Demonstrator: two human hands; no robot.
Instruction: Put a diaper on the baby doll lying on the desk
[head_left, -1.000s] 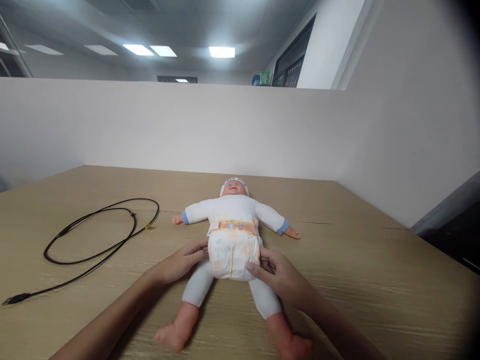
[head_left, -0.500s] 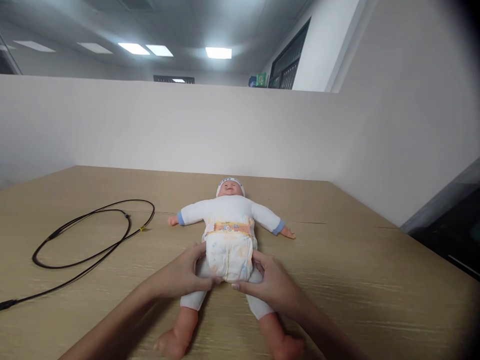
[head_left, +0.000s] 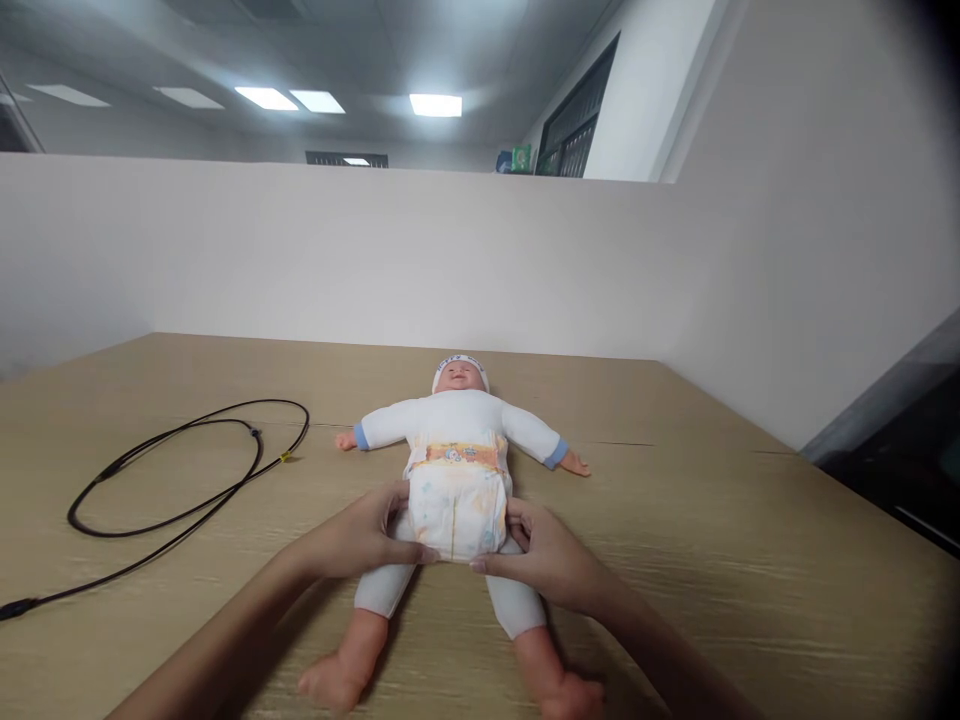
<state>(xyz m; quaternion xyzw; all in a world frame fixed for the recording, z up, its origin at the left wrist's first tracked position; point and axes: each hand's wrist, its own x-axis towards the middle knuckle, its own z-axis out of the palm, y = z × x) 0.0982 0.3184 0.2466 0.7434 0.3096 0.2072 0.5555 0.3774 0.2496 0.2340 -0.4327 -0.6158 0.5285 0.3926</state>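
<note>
A baby doll (head_left: 459, 415) in a white suit lies on its back on the wooden table (head_left: 712, 540), head away from me, arms spread. It wears a white nappy (head_left: 455, 505) with an orange waistband. My left hand (head_left: 365, 536) grips the nappy's lower left edge at the doll's hip, thumb on top and fingers curled beneath. My right hand (head_left: 541, 550) holds the lower right edge the same way, fingers closed on the fabric. The doll's bare feet point toward me at the bottom of the view.
A black cable (head_left: 180, 475) lies looped on the table to the left of the doll. A white partition wall (head_left: 375, 260) runs along the table's far side and right side. A dark surface (head_left: 900, 450) shows at the right.
Both hands slid from the nappy's sides down to its lower edge by the legs and closed on it. The doll's legs shifted slightly.
</note>
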